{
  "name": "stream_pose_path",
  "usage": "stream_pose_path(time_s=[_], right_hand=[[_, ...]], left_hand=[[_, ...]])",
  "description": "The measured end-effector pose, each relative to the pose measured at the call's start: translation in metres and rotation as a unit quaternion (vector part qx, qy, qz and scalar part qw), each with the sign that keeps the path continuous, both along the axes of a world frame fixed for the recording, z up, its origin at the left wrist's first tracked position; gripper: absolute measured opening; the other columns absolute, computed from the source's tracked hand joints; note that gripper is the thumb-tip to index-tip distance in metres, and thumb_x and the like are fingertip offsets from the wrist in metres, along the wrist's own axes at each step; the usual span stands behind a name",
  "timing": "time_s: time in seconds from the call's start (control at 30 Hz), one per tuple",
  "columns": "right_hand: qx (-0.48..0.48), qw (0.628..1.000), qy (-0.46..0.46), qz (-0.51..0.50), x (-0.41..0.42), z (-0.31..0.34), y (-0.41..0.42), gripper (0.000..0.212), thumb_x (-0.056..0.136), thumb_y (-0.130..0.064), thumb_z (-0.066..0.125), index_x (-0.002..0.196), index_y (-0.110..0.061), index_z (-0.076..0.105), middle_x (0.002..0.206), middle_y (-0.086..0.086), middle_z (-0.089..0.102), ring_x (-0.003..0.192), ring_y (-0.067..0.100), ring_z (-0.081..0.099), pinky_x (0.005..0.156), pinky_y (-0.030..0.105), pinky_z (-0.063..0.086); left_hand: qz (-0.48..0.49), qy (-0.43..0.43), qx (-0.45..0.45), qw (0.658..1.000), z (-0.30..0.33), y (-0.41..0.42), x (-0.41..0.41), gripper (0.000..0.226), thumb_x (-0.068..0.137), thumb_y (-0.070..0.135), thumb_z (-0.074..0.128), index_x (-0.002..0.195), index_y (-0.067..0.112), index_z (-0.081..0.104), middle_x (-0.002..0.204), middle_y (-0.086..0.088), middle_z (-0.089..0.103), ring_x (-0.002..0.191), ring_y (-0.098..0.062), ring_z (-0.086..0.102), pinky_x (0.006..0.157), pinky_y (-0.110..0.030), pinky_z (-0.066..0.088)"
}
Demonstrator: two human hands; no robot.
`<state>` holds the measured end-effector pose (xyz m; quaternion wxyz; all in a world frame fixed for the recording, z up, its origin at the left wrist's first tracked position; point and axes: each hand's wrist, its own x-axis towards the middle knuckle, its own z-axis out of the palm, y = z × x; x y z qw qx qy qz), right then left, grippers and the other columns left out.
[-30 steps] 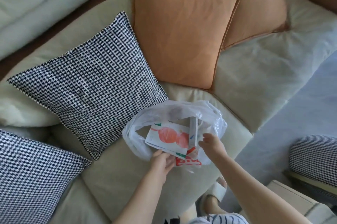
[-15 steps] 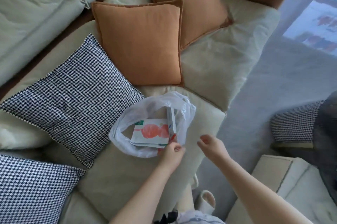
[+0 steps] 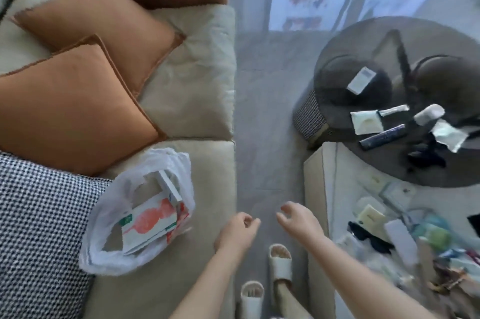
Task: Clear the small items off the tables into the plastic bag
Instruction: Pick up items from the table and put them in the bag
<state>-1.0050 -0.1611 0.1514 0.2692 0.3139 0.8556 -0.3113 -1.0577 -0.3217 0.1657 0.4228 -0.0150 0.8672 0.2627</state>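
Bag (image 3: 140, 212) sits lower left of centre on the sofa (image 3: 197, 100) seat, mouth open and facing up, with a flat box (image 3: 149, 222) printed in red and a thin white box (image 3: 170, 185) standing on edge inside it. Neither hand touches it.

Left hand (image 3: 237, 231) hangs just right of the bag, over the seat's front edge; fingers loosely curled, holding nothing. Right hand (image 3: 298, 220) is near it at lower centre, over the floor gap; fingers half curled, also holding nothing. Hands are close together but apart.

Round table (image 3: 363, 41), dark, at upper right: white box (image 3: 361, 80), two pale sachets (image 3: 366, 121), dark tube (image 3: 383, 136), a white roll-like item (image 3: 429, 114). Well apart from both hands.

Low table (image 3: 322, 181), pale, at lower right, just right of the right hand: sunglasses (image 3: 368, 237), yellowish pad (image 3: 370, 215), white card (image 3: 400, 238), more small clutter too blurred to tell.

Two orange cushions (image 3: 78, 100) upper left, checked cushion (image 3: 39, 228) lower left touching the bag. Slippers (image 3: 279, 261) at bottom centre.
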Motion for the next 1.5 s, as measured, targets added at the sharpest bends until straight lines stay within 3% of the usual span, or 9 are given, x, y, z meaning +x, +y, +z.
stream_pose_path(time_s=[0.17, 0.3, 0.4, 0.57, 0.67, 0.77, 0.93, 1.17, 1.5], right_hand=[[-0.006, 0.99, -0.008, -0.143, 0.067, -0.005, -0.001, 0.035, 0.09, -0.036, 0.051, 0.118, -0.017, 0.059, 0.122, 0.005, 0.062, 0.114, 0.021, 0.056, 0.094, 0.03, 0.043], [-0.053, 0.947, 0.005, -0.318, 0.129, -0.008, -0.011, 0.034, 0.088, -0.035, 0.056, 0.117, -0.017, 0.061, 0.12, 0.002, 0.064, 0.109, 0.018, 0.059, 0.088, 0.023, 0.043], [-0.046, 0.924, 0.002, -0.38, 0.178, -0.007, -0.016, 0.032, 0.087, -0.037, 0.059, 0.113, -0.019, 0.063, 0.116, 0.0, 0.065, 0.108, 0.019, 0.06, 0.088, 0.024, 0.044], [-0.039, 0.888, -0.003, -0.458, 0.254, -0.007, -0.014, 0.028, 0.087, -0.033, 0.059, 0.107, -0.014, 0.065, 0.111, 0.007, 0.067, 0.106, 0.025, 0.061, 0.089, 0.032, 0.049], [-0.034, 0.877, -0.015, -0.479, 0.296, -0.005, -0.013, 0.031, 0.087, -0.035, 0.057, 0.111, -0.017, 0.064, 0.115, 0.004, 0.065, 0.108, 0.022, 0.059, 0.088, 0.029, 0.046], [-0.045, 0.865, -0.014, -0.5, 0.343, -0.002, -0.017, 0.034, 0.088, -0.036, 0.057, 0.115, -0.018, 0.062, 0.118, 0.003, 0.064, 0.109, 0.021, 0.058, 0.092, 0.029, 0.046], [-0.045, 0.836, -0.003, -0.547, 0.429, 0.002, -0.032, 0.033, 0.087, -0.036, 0.058, 0.114, -0.016, 0.063, 0.115, 0.001, 0.065, 0.106, 0.019, 0.059, 0.086, 0.026, 0.045], [-0.042, 0.804, -0.001, -0.593, 0.574, 0.003, -0.066, 0.028, 0.085, -0.038, 0.057, 0.107, -0.02, 0.063, 0.112, 0.001, 0.065, 0.103, 0.02, 0.06, 0.087, 0.03, 0.049], [-0.033, 0.796, -0.027, -0.604, 0.723, -0.003, -0.09, 0.038, 0.092, -0.039, 0.05, 0.124, -0.02, 0.055, 0.129, 0.001, 0.057, 0.114, 0.022, 0.055, 0.092, 0.031, 0.046]], left_hand=[[-0.133, -0.01, 0.0, 0.991, -0.011, 0.014, 0.035, 0.032, 0.089, 0.048, 0.052, 0.109, 0.024, 0.062, 0.114, 0.003, 0.066, 0.108, -0.018, 0.06, 0.094, -0.031, 0.047], [-0.236, 0.009, -0.012, 0.972, -0.006, 0.025, 0.068, 0.036, 0.09, 0.051, 0.049, 0.113, 0.027, 0.061, 0.117, 0.006, 0.065, 0.112, -0.016, 0.058, 0.093, -0.028, 0.046], [-0.292, 0.004, -0.013, 0.956, 0.0, 0.035, 0.096, 0.034, 0.09, 0.051, 0.048, 0.11, 0.028, 0.062, 0.115, 0.006, 0.066, 0.111, -0.015, 0.059, 0.093, -0.029, 0.046], [-0.359, 0.005, -0.012, 0.933, 0.003, 0.057, 0.15, 0.026, 0.088, 0.055, 0.046, 0.098, 0.035, 0.061, 0.106, 0.014, 0.066, 0.092, -0.009, 0.061, 0.073, -0.022, 0.043], [-0.395, -0.001, -0.016, 0.919, 0.001, 0.068, 0.182, 0.021, 0.087, 0.054, 0.044, 0.092, 0.038, 0.057, 0.101, 0.016, 0.065, 0.077, -0.005, 0.055, 0.064, -0.021, 0.039], [-0.43, -0.004, -0.02, 0.903, 0.0, 0.08, 0.222, 0.028, 0.086, 0.055, 0.044, 0.099, 0.036, 0.06, 0.102, 0.015, 0.064, 0.095, -0.01, 0.058, 0.074, -0.024, 0.041], [-0.484, 0.003, -0.017, 0.875, 0.0, 0.093, 0.307, 0.027, 0.086, 0.055, 0.044, 0.095, 0.035, 0.059, 0.102, 0.015, 0.065, 0.09, -0.01, 0.058, 0.074, -0.026, 0.045], [-0.547, 0.014, -0.012, 0.837, -0.003, 0.087, 0.452, 0.037, 0.089, 0.052, 0.046, 0.112, 0.027, 0.062, 0.112, 0.007, 0.065, 0.104, -0.015, 0.06, 0.083, -0.029, 0.048], [-0.536, 0.015, -0.033, 0.843, -0.014, 0.055, 0.555, 0.034, 0.09, 0.049, 0.048, 0.109, 0.025, 0.064, 0.111, 0.006, 0.065, 0.103, -0.014, 0.058, 0.077, -0.025, 0.042]])
